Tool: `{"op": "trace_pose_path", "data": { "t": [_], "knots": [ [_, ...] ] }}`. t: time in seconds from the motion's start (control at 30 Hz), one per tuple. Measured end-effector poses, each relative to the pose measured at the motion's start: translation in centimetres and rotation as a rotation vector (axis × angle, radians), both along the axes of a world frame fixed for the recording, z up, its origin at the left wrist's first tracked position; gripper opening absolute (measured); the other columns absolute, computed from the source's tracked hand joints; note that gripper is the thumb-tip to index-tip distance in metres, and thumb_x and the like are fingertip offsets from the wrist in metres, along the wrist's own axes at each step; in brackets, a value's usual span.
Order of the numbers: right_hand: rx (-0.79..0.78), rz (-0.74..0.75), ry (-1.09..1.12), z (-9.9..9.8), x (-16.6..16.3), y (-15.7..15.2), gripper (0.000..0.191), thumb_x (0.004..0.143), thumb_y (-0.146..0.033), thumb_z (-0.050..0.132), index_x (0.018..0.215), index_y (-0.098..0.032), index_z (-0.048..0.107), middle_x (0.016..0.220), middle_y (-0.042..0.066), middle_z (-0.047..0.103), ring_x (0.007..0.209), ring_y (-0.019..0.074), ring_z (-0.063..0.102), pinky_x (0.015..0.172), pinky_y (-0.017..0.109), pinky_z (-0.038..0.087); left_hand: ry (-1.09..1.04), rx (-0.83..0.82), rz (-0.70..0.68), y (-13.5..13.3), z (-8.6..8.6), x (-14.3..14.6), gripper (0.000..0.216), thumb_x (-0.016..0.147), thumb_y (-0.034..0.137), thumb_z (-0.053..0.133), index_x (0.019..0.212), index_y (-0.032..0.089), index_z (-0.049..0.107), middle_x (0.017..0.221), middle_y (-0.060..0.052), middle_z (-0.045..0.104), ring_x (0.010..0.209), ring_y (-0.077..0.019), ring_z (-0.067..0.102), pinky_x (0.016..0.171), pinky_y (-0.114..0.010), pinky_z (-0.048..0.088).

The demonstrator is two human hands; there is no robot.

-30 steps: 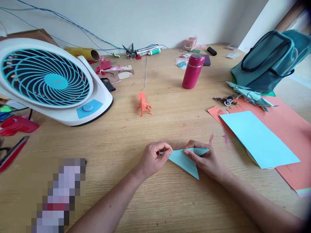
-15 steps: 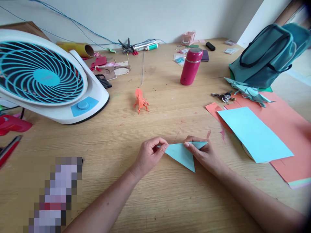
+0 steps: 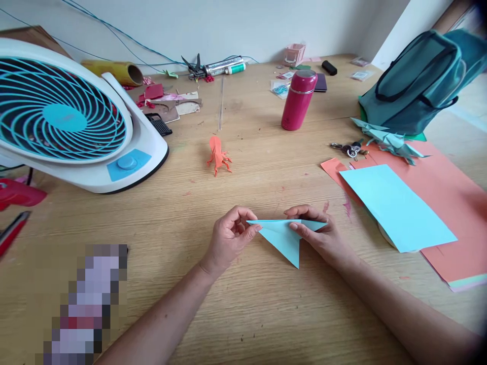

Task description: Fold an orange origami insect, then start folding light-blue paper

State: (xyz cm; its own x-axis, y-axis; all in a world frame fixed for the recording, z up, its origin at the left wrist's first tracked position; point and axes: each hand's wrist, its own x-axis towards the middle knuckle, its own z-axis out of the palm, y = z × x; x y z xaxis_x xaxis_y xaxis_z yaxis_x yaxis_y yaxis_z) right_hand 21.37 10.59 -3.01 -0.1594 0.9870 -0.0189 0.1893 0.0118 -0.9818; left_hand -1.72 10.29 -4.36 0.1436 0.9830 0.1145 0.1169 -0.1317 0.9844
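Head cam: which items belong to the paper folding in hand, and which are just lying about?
In hand:
- folded blue triangle, pinched by left hand and right hand
- probably stock: flat blue sheet, orange sheet

Lying about:
- fan
- pink flask
- keys
- backpack
- orange paper figure

Hands: two, left hand [image 3: 230,238], right hand [image 3: 321,238].
Folded blue paper [image 3: 283,238]: one, between them.
Flat blue sheet [image 3: 395,205]: one, right.
Large orange sheet [image 3: 449,203]: one.
Paper figures: two, orange figure [image 3: 217,154], teal figure [image 3: 388,139].
Fan [image 3: 64,116]: one, far left.
Pink flask [image 3: 299,101]: one.
Backpack [image 3: 414,83]: one.
Key bunch [image 3: 350,148]: one.
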Motion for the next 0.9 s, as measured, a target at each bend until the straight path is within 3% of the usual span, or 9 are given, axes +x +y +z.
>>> {"op": "trace_pose_path", "data": {
  "t": [0.27,0.5,0.73,0.9],
  "knots": [
    [0.069,0.127,-0.056,-0.26,-0.06,-0.13,0.024,0.089,-0.046,0.068,0.094,-0.023,0.072,0.087,0.005,0.07,0.077,0.0189,0.061,0.065,0.03,0.049,-0.036,0.043,0.063,0.18,0.43,0.2,0.012,0.084,0.025,0.072,0.087,0.019,0.062,0.069,0.005,0.053,0.061,-0.008,0.047,0.057,-0.019,0.04],
    [0.086,0.138,-0.142,-0.07,-0.02,0.03,0.018,0.094,-0.039,0.06,0.097,-0.023,0.069,0.091,0.005,0.07,0.084,0.0203,0.064,0.073,0.033,0.053,-0.021,0.056,0.19,0.27,0.84,-0.04,0.013,0.085,0.025,0.07,0.095,0.018,0.065,0.069,0.005,0.054,0.062,-0.008,0.048,0.058,-0.018,0.041],
    [0.166,0.185,-0.204,-0.64,-0.18,-0.4,0.011,0.096,-0.027,0.059,0.101,-0.022,0.066,0.088,0.003,0.067,0.078,0.0171,0.062,0.071,0.031,0.052,-0.017,-0.029,0.152,-0.43,0.76,0.46,0.028,0.083,0.027,0.073,0.107,0.018,0.062,0.067,0.007,0.05,0.059,-0.0082,0.046,0.057,-0.019,0.04],
    [0.176,0.181,-0.186,-0.71,-0.35,-0.44,0.009,0.096,-0.022,0.059,0.101,-0.021,0.065,0.086,0.002,0.066,0.076,0.0155,0.061,0.067,0.028,0.05,0.083,0.012,0.104,-0.41,0.6,0.51,0.021,0.086,0.029,0.07,0.078,0.019,0.054,0.063,0.007,0.044,0.056,-0.0083,0.039,0.053,-0.021,0.034]
  ]
}}
